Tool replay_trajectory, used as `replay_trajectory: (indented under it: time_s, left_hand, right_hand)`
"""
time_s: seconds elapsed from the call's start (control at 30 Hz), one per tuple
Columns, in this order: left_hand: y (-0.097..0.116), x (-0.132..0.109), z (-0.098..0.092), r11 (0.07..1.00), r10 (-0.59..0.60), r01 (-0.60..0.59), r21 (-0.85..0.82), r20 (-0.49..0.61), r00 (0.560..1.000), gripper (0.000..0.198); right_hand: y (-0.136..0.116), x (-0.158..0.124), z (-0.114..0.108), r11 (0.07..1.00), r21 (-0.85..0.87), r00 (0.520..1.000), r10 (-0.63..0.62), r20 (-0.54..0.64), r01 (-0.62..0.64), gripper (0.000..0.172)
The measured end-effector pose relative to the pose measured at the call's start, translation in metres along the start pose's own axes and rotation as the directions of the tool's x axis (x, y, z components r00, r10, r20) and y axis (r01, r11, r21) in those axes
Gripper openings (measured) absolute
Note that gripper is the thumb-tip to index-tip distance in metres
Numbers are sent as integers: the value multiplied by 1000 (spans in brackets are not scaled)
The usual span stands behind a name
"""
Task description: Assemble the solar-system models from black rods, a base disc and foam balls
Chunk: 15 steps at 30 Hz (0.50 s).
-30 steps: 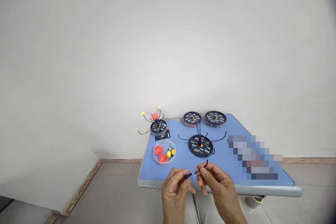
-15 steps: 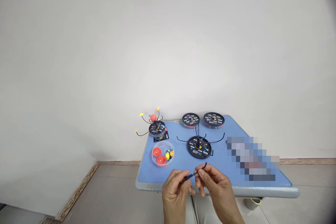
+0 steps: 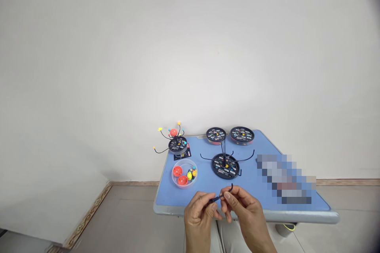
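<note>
"What are the hands doing?"

"The left hand [image 3: 198, 215] pinches a short dark piece [image 3: 213, 200] between thumb and fingers. The right hand [image 3: 242, 205] grips a bent black wire [image 3: 228, 193]. The two meet between the hands, above the near part of the blue table [image 3: 237, 215]."

"And around them?"

"Straight ahead of the hands sits a round black base [image 3: 225, 166] with wire arms. Ahead of the left hand is a clear plastic bowl [image 3: 184, 174] of red half-spheres [image 3: 177, 171] and small coloured balls [image 3: 191, 174]. Farther out are a second base [image 3: 177, 145], its wires tipped with balls, and two round black cases [image 3: 242, 135]."
</note>
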<state>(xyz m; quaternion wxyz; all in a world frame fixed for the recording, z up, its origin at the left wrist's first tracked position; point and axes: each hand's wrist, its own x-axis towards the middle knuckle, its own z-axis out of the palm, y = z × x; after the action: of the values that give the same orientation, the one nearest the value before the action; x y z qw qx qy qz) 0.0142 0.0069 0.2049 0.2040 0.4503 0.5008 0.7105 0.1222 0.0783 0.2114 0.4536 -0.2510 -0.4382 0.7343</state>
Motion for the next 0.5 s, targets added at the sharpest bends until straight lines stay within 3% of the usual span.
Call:
replay_trajectory:
  time_s: [0.27,0.5]
  left_hand:
    - [4,0,1,999,-1,3,50,-24,1000,12]
    - [-13,-8,-3,997,-35,40,67,-80,996,15]
  right_hand:
    - [2,-3,1,999,-35,1000,-11,-18,11,34]
    - [8,-7,2,998,-63,999,-5,-46,2,34]
